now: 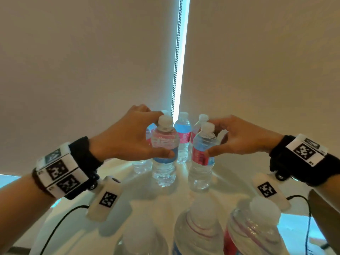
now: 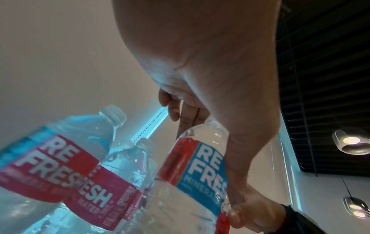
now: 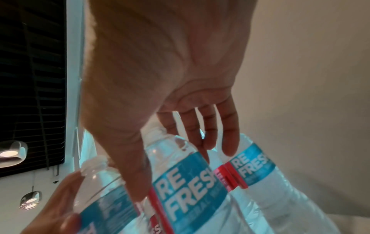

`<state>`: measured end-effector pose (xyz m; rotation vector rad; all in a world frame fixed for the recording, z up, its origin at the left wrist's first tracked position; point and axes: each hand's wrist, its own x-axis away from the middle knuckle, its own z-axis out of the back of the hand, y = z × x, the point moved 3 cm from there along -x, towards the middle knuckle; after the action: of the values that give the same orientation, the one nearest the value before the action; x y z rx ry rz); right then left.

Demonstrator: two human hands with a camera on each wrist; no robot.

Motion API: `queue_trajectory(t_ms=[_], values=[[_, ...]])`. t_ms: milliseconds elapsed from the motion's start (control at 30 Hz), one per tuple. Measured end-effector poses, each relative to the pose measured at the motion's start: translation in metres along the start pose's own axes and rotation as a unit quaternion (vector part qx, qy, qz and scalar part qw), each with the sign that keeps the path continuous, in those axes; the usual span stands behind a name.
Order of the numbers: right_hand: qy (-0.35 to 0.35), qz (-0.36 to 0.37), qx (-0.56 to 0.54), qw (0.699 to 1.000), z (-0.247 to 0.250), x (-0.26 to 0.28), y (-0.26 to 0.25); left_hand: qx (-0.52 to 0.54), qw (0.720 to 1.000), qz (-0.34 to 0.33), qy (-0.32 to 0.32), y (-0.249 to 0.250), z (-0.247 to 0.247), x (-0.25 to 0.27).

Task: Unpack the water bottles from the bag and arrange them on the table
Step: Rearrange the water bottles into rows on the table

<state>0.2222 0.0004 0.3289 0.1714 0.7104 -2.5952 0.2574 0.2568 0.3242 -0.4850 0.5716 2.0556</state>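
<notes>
Gripping is seen at both hands. The left hand [image 1: 128,138] is curled round the left bottle [image 1: 164,153], thumb low on the label, fingers behind the shoulder. The right hand [image 1: 241,139] is curled round the right bottle [image 1: 202,157] in the same manner, thumb on the label, fingers over the far side. Both bottles are held upright, side by side, on or just above the table [image 1: 110,173]; contact with it cannot be told.

Labels are red and blue. "RE FRESH" is read on the left bottle [image 2: 200,166] in the left wrist view, with "MINERA" partly shown beneath. "RE FRESH" is read on the right bottle [image 3: 188,190] in the right wrist view.

Four more bottles [image 1: 182,133] are stood behind the held pair, near a blind [image 1: 92,61] with a bead chain [image 1: 176,61]. Three blurred bottle tops [image 1: 200,214] are seen at the near edge. No bag is made out. Marker bands [image 1: 57,172] are worn on both wrists.
</notes>
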Motion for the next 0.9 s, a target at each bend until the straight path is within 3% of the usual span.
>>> queue_trajectory(t_ms=[233,467,900], values=[[0.082,-0.074,-0.072,0.991,-0.003,0.006,0.026,-0.052,0.999,0.007,0.006,-0.005,-0.033,-0.049],[0.121,-0.130,-0.075,0.981,-0.007,-0.001,0.038,-0.118,0.992,0.035,-0.007,-0.003,-0.052,-0.071],[0.152,-0.123,-0.061,0.979,-0.024,-0.007,0.036,-0.198,0.974,0.098,-0.059,-0.010,-0.072,-0.072]])
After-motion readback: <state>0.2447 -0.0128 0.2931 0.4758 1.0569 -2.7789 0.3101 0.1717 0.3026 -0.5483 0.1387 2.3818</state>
